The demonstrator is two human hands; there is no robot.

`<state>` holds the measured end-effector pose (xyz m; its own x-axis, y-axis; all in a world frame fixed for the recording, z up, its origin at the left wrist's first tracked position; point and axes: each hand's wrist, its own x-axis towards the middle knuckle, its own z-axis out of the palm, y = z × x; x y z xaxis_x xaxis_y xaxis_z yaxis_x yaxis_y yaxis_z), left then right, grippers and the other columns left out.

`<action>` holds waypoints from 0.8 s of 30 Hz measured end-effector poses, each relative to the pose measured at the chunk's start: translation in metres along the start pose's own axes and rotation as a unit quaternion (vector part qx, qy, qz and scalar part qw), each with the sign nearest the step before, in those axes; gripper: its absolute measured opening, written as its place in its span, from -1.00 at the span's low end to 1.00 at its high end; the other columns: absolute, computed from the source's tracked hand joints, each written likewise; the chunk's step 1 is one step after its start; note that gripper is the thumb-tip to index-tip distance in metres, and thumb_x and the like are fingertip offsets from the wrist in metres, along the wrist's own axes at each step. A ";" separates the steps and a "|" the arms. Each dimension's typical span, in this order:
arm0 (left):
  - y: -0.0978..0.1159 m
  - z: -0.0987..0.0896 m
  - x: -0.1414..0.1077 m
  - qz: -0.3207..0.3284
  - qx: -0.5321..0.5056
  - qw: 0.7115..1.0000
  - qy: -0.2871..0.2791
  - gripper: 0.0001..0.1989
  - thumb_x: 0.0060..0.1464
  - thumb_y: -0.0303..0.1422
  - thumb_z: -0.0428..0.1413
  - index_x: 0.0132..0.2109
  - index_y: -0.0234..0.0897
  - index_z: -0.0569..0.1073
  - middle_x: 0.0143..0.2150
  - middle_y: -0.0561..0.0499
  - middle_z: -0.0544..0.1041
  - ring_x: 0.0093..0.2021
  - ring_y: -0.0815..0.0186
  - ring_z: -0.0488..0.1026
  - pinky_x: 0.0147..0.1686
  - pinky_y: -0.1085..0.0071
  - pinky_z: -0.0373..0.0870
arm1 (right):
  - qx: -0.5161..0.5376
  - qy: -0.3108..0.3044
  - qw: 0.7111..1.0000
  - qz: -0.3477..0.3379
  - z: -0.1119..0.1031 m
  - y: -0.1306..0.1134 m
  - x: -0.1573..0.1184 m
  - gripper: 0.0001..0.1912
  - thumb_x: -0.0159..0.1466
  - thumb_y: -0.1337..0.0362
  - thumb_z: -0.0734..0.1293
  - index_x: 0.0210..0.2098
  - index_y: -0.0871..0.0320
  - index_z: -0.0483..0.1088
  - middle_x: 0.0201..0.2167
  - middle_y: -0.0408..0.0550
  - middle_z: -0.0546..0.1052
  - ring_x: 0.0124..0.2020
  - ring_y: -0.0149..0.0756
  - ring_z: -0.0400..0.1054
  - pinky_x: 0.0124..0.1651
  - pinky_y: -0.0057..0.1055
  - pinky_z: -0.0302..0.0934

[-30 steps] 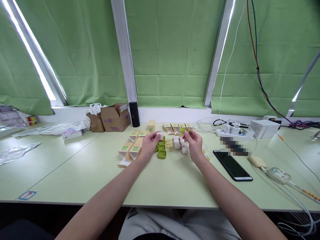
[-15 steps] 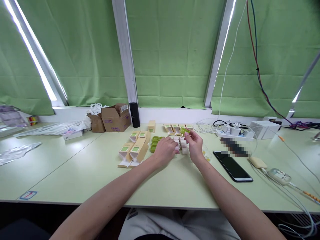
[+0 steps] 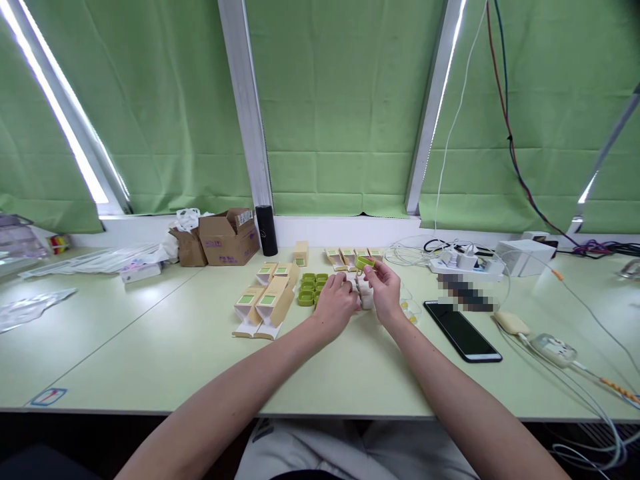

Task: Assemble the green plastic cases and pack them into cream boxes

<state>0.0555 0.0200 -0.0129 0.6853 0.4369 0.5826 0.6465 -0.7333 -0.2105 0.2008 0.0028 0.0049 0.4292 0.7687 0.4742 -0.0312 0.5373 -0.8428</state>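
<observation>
1. Centrally, you have a group of white pieces [image 3: 366,293] on the worktop [image 3: 325,380], in the gap between your two hands.
2. Your left hand [image 3: 338,304] is at their left edge, palm down, fingers curled; fingertips hidden, so you cannot tell whether that grip holds a piece.
3. Your right hand [image 3: 384,287] has a narrow grip: thumb and fingers pinch a green piece [image 3: 365,263], raised above the far end of the white group.
4. Key relation: the white pieces lie immediately right of your left hand, the nearer one by look. The group seems to run away from you, up the frame; each piece's own long axis is unclear.
5. Just left of your left hand, green containers [image 3: 306,297] stand in rows, partly covered by it.
</observation>
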 end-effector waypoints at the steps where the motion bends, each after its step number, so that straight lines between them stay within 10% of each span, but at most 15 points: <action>1: 0.000 0.000 0.000 0.001 0.010 1.000 -0.003 -0.81 0.16 -0.27 0.36 -0.22 -0.32 0.65 -0.21 -0.24 0.61 0.10 -0.11 0.35 0.10 -0.02 0.32 | 0.006 0.000 1.000 0.004 0.000 0.000 0.000 -0.43 0.14 -0.10 0.49 -0.03 0.20 0.57 -0.40 -0.05 0.60 -0.42 -0.27 0.39 -0.40 -0.35 0.26; 24: 0.006 -0.001 0.000 -0.007 0.061 0.998 -0.018 -0.82 0.25 -0.29 0.28 -0.23 -0.35 0.64 -0.26 -0.19 0.60 0.03 -0.01 0.34 0.03 0.09 0.24 | 0.013 -0.008 1.000 0.012 0.003 -0.002 -0.004 -0.41 0.10 -0.12 0.51 -0.05 0.18 0.57 -0.41 -0.08 0.57 -0.45 -0.31 0.32 -0.41 -0.37 0.21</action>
<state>0.0595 0.0150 -0.0133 0.6867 0.4664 0.5576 0.6901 -0.6593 -0.2984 0.1962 0.0000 0.0058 0.4133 0.7867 0.4586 -0.0643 0.5276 -0.8471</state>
